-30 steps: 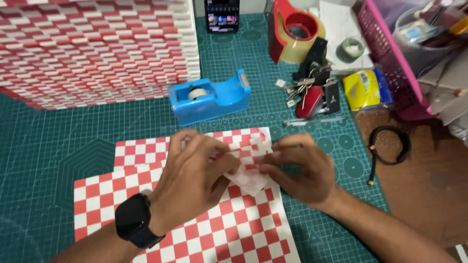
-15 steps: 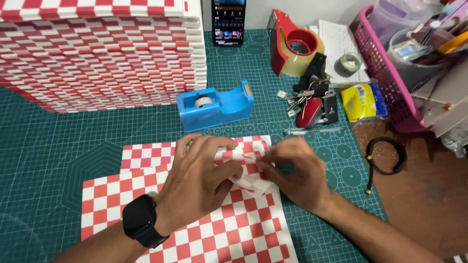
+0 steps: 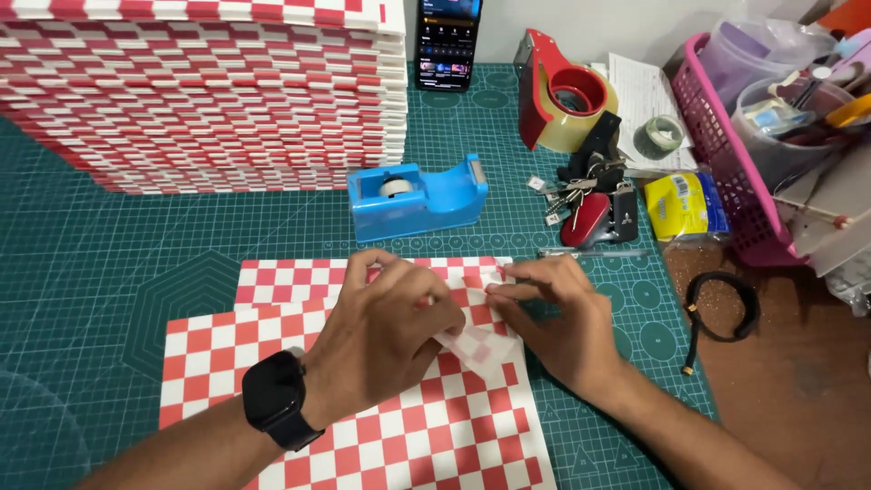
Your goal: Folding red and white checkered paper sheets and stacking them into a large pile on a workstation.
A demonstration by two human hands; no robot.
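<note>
Fingers [image 3: 494, 292] of both hands pinch a folded corner of red-and-white checked paper [image 3: 426, 436] on the green table [image 3: 109, 272], left hand [image 3: 386, 340] and right hand [image 3: 558, 322] meeting over its upper right edge.

A small packaging or craft workbench is serving as the setting: a green gridded cutting mat [image 3: 136, 272] is covering the work surface, with a tall stack of red-and-white checkered sheets [image 3: 200, 91] piling up at the back. A blue desktop tape dispenser [image 3: 417, 197], a red handheld packing-tape dispenser [image 3: 562, 95] and a pink plastic basket [image 3: 726, 154] crammed with supplies are crowding the right side, while a bunch of keys [image 3: 590, 195] and a propped-up phone [image 3: 447, 41] are lending it a home-business look.
</note>
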